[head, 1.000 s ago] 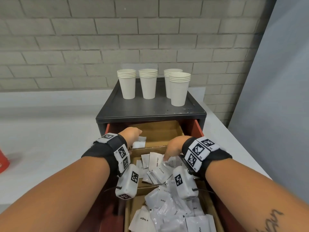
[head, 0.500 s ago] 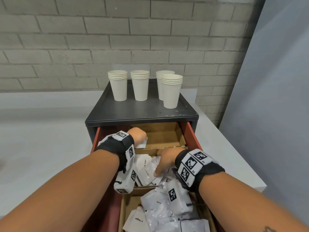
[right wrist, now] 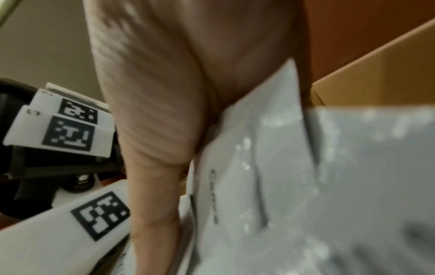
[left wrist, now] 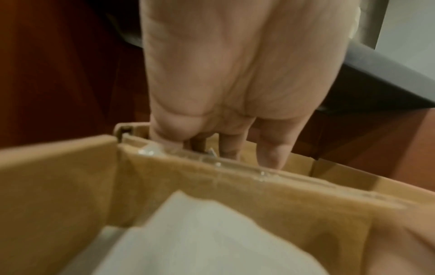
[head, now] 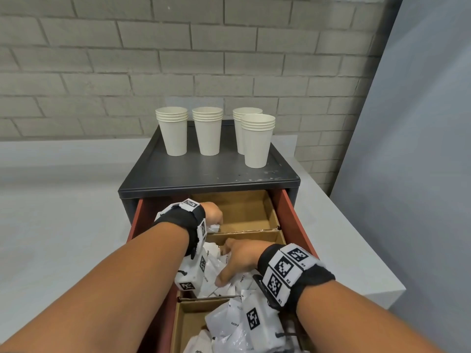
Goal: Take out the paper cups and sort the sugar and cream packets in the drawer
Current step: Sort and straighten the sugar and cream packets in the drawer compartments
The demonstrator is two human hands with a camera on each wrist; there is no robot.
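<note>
Several stacks of white paper cups point(head: 207, 133) stand on the dark cabinet top point(head: 204, 174). Below it the red drawer point(head: 293, 220) is open, split by cardboard dividers point(left wrist: 235, 186). My left hand point(head: 216, 222) reaches down into the back compartment point(head: 244, 212), over a white packet point(head: 214, 228). Its fingers point(left wrist: 270, 148) look straight, with the tips hidden behind the divider. My right hand point(head: 237, 261) lies spread on the white packets point(head: 211, 266) in the middle compartment, thumb stretched toward me. In the right wrist view a packet point(right wrist: 259, 167) lies against that hand point(right wrist: 176, 74).
More white packets point(head: 229, 327) fill the nearest compartment. A grey counter point(head: 63, 225) surrounds the cabinet, with a brick wall behind and a grey panel point(head: 407, 149) at the right. The left wrist's tagged camera point(right wrist: 70, 130) hangs close beside my right hand.
My right hand has slid toward me and leftward from the back divider onto the middle pile. My left hand has stayed at the back compartment. The view has shifted.
</note>
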